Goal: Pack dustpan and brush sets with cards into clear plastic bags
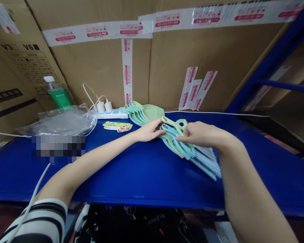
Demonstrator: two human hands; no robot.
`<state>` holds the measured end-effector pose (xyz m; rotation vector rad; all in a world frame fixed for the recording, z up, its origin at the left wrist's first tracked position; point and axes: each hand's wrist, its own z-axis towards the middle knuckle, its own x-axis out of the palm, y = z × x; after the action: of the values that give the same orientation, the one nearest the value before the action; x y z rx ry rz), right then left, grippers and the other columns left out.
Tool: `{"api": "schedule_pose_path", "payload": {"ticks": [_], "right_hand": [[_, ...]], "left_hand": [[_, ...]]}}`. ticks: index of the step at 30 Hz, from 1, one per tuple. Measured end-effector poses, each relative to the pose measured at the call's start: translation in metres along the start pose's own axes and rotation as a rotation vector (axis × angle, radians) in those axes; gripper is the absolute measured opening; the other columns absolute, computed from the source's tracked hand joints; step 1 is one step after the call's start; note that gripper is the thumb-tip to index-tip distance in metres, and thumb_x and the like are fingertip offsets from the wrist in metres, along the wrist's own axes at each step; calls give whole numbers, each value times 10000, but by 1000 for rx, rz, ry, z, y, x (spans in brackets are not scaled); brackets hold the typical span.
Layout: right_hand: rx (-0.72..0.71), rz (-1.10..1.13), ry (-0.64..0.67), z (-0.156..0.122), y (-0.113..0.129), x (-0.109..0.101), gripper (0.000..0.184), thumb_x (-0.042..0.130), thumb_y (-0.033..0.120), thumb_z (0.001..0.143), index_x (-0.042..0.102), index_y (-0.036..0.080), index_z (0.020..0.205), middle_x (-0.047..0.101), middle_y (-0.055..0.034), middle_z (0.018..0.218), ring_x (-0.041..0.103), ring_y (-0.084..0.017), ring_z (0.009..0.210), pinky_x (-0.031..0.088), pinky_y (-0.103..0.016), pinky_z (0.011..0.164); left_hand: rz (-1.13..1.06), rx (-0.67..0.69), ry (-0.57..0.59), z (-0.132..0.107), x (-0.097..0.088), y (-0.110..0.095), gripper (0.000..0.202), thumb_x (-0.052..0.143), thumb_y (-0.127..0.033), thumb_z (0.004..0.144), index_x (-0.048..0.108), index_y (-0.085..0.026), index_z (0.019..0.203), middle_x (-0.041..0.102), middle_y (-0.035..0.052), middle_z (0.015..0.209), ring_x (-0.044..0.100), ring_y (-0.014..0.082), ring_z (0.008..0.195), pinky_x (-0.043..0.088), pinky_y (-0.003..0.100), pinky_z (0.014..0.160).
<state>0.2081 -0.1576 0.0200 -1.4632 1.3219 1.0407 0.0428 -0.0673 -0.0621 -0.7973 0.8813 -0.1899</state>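
A fanned pile of small hand brushes (176, 143) with pale green and pale blue handles lies on the blue table, their clear bristles pointing to the lower right. My left hand (149, 130) is closed at the left end of the pile, thumb and fingers around the ends of the handles. On top lies a green brush (173, 122), and my right hand (199, 135) grips it near its head, fingers curled and partly hidden. Just behind my left hand sits a stack of green and blue dustpans (153, 112), their handles toward the left.
Left of the dustpans are a white power strip (114, 114) with two chargers and some colourful paper slips (118, 126). Clear plastic bags (63, 119) and a green bottle (59, 96) stand farther left. Cardboard boxes (96, 67) wall the back; a blue metal post (263, 67) rises at right.
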Motion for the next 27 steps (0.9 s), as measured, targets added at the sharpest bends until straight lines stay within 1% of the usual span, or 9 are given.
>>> {"api": "schedule_pose_path", "payload": {"ticks": [2, 4, 7, 12, 16, 19, 21, 25, 27], "right_hand": [[9, -14, 6, 0, 2, 0, 418, 488, 420, 882, 421, 220, 522, 611, -43, 652, 565, -167, 620, 348, -272, 528], [6, -45, 8, -1, 5, 1, 411, 493, 425, 884, 434, 219, 533, 619, -51, 668, 580, -178, 640, 346, -274, 528], [-5, -79, -17, -2, 12, 2, 383, 487, 439, 892, 507, 213, 584, 647, -63, 721, 614, -195, 682, 353, -271, 533], [-65, -147, -78, -2, 19, 7, 343, 495, 448, 895, 584, 199, 677, 676, -88, 781, 649, -231, 779, 364, -280, 565], [-82, -148, -114, -1, 23, 12, 312, 561, 476, 847, 603, 191, 728, 683, -101, 831, 652, -257, 842, 367, -287, 580], [-35, -134, -99, -2, 26, 12, 266, 581, 444, 825, 607, 194, 739, 684, -99, 834, 656, -257, 827, 360, -284, 554], [-18, -134, -95, -3, 27, 10, 229, 587, 413, 822, 614, 194, 757, 687, -96, 841, 657, -252, 833, 366, -282, 556], [18, -164, -72, -5, 23, 7, 164, 609, 345, 814, 641, 185, 825, 698, -106, 896, 663, -250, 854, 393, -281, 570], [41, -194, -61, -6, 22, 7, 142, 600, 311, 816, 659, 186, 847, 703, -112, 900, 670, -256, 865, 414, -283, 586]], "left_hand": [[-10, -20, -2, -4, -8, -2, 163, 552, -140, 860, 541, -136, 1022, 660, 107, 1050, 632, 197, 980, 503, 373, 875], [-26, -42, -9, -7, -14, -2, 204, 565, -129, 851, 545, -142, 1053, 665, 103, 1062, 630, 193, 1007, 496, 370, 896], [-61, -77, -26, -11, -17, 0, 220, 608, -124, 828, 560, -143, 1042, 679, 95, 1052, 644, 186, 992, 500, 365, 896], [-135, -153, -69, -16, -8, 12, 251, 705, -134, 769, 563, -129, 976, 697, 83, 965, 674, 187, 913, 529, 349, 831], [-190, -211, -113, -18, 0, 18, 303, 714, -116, 762, 547, -113, 1015, 683, 97, 985, 672, 179, 926, 525, 337, 845], [-220, -235, -127, -20, 3, 17, 351, 696, -96, 774, 535, -108, 1086, 666, 104, 1045, 656, 162, 954, 512, 317, 870], [-227, -242, -125, -21, 5, 14, 356, 682, -92, 784, 539, -116, 1109, 662, 90, 1046, 648, 155, 953, 507, 303, 869], [-207, -242, -103, -22, 13, 8, 267, 648, -99, 807, 568, -136, 1059, 666, 45, 963, 636, 148, 883, 505, 282, 818], [-180, -235, -103, -21, 18, 5, 228, 624, -102, 820, 566, -149, 1035, 660, 31, 952, 622, 150, 881, 496, 285, 820]]}}
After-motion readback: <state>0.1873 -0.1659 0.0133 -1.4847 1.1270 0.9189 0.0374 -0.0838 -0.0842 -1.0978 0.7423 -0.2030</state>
